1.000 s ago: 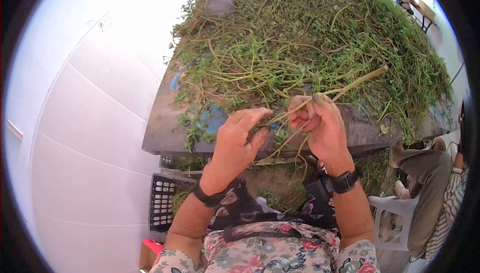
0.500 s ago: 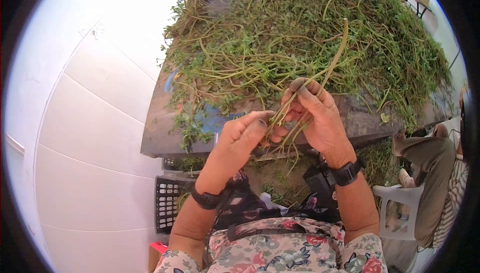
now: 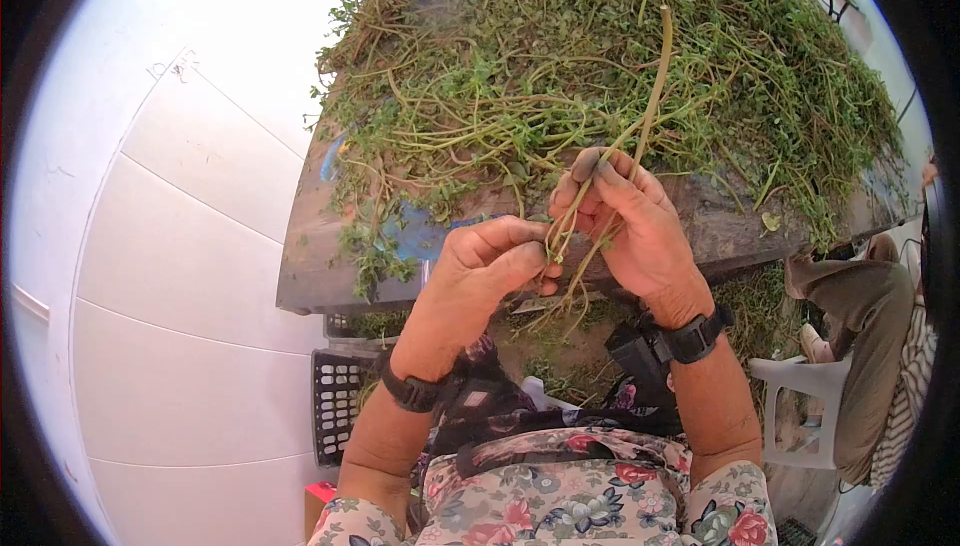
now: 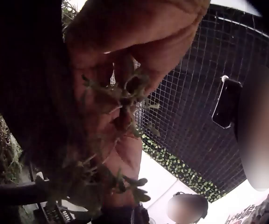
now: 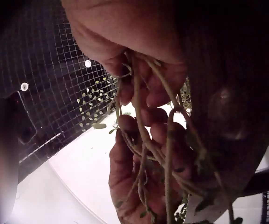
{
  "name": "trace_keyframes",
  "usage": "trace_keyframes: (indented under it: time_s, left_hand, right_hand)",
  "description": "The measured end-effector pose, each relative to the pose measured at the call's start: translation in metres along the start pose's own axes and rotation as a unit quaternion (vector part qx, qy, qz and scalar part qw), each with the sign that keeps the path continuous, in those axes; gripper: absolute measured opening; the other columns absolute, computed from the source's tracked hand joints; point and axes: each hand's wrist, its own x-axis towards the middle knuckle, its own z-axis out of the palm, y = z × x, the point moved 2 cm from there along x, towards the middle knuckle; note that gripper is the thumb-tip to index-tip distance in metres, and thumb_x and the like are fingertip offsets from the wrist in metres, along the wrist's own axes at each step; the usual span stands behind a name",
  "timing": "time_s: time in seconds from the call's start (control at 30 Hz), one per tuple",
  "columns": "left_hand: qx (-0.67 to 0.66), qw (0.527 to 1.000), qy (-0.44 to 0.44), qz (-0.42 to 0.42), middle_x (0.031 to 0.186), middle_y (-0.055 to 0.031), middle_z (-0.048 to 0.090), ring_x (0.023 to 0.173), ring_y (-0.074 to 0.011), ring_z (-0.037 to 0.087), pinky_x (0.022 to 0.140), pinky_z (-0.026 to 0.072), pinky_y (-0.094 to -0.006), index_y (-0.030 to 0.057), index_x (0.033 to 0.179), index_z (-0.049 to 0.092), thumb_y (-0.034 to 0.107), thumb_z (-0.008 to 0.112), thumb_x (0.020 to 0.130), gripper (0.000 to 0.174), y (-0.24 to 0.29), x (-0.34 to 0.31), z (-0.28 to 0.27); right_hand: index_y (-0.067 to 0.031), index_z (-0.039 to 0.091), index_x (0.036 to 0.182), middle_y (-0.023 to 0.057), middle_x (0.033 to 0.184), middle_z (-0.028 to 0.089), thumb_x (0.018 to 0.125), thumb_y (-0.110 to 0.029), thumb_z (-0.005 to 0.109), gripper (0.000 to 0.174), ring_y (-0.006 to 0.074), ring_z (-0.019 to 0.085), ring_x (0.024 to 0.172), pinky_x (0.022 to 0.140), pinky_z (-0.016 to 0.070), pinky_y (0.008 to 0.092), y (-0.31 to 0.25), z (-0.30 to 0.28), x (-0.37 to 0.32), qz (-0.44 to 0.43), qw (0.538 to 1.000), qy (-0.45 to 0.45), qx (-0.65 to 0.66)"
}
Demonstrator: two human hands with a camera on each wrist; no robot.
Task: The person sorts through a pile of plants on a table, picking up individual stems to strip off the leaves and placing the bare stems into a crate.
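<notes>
My right hand pinches a branching green plant stem between thumb and fingers, its thick bare end pointing up and away over the table. Just left of it and slightly lower, my left hand pinches the thinner lower shoots, with thumb and forefinger together. In the left wrist view small leaves hang by the left palm. Several forked stems run between both hands in the right wrist view. The fingertips look dark with dirt. Beyond the hands, a large heap of leafy stems covers the wooden table.
A black plastic crate stands below the table's left corner. At right, another person's leg is beside a white plastic stool. A pale wall runs along the left side. More greens lie under the table's edge.
The stem's thick end has swung from pointing right to pointing up and away. My left thumb and fingers have come together on the lower shoots. The right hand has tilted upward slightly.
</notes>
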Motion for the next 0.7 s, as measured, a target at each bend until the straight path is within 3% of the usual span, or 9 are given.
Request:
trace_keyframes:
  time_s: [0.23,0.5,0.6,0.7]
  left_hand:
    - [0.031,0.999,-0.015,0.021,0.085,-0.0086,0.063,0.074,-0.0135,0.061,0.066,0.0523,-0.0273,-0.0029,0.1,0.057,0.008,0.049,0.085,0.02,0.013,0.002,0.007]
    - [0.023,0.999,-0.02,0.019,0.079,-0.0043,0.061,0.071,-0.0102,0.056,0.066,0.0469,-0.0235,0.0001,0.085,0.057,0.004,0.044,0.08,0.014,0.002,0.006,-0.004]
    - [-0.017,1.0,-0.019,0.01,0.082,-0.006,0.061,0.073,-0.0125,0.058,0.066,0.0477,-0.0247,0.0027,0.083,0.054,0.004,0.043,0.08,0.012,0.0,0.005,-0.004]
    - [-0.048,0.998,0.017,-0.023,0.086,-0.0082,0.061,0.076,-0.0147,0.06,0.064,0.049,-0.0259,0.0042,0.086,0.052,0.005,0.041,0.081,0.013,0.0,0.005,-0.004]
  right_hand:
    - [-0.0056,0.053,0.097,0.0064,0.088,0.061,0.093,-0.024,0.046,0.021,0.0156,0.06,0.083,0.074,0.0476,0.0293,-0.003,0.003,-0.002,0.02,1.0,-0.008,-0.012]
    - [-0.0045,0.052,0.096,0.0068,0.086,0.06,0.093,-0.025,0.046,0.021,0.0166,0.06,0.079,0.073,0.0483,0.0298,-0.001,0.006,-0.003,0.028,0.998,0.016,-0.061]
    - [-0.0047,0.051,0.095,0.0068,0.083,0.059,0.092,-0.025,0.046,0.021,0.0182,0.061,0.075,0.07,0.0491,0.0311,-0.004,-0.006,-0.001,0.018,0.992,-0.023,0.12]
    - [-0.0051,0.049,0.094,0.0059,0.081,0.059,0.093,-0.025,0.045,0.02,0.0188,0.061,0.074,0.068,0.0496,0.0322,0.0,0.0,-0.004,0.007,0.998,0.04,0.045]
